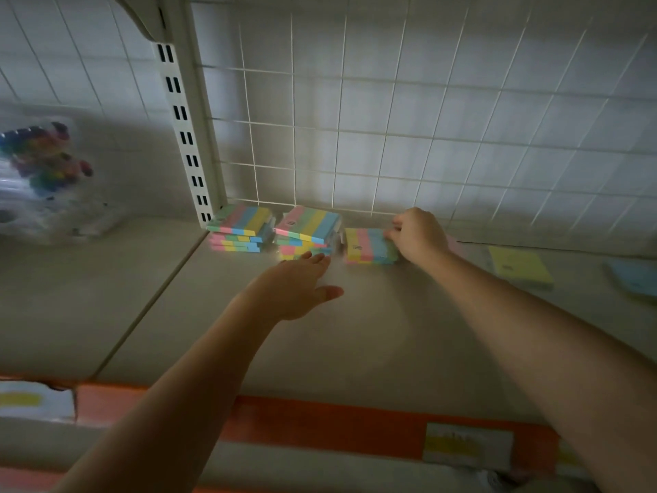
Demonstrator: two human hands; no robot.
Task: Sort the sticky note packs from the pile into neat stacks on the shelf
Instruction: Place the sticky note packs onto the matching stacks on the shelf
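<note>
Striped pack point(369, 245) gripped by right hand point(419, 233); left hand point(298, 286) flat, released, fingertips touching middle stack point(307, 231).

The shelf point(355, 332) lies bare in front — open room for reaching. Along the back, three sticky note stacks point(305, 233) sit close against the wire grid point(355, 137), narrow gaps between.

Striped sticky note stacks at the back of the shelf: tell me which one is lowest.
The right stack, the one the right hand grips. It sits lower than the left stack and the middle stack.
</note>
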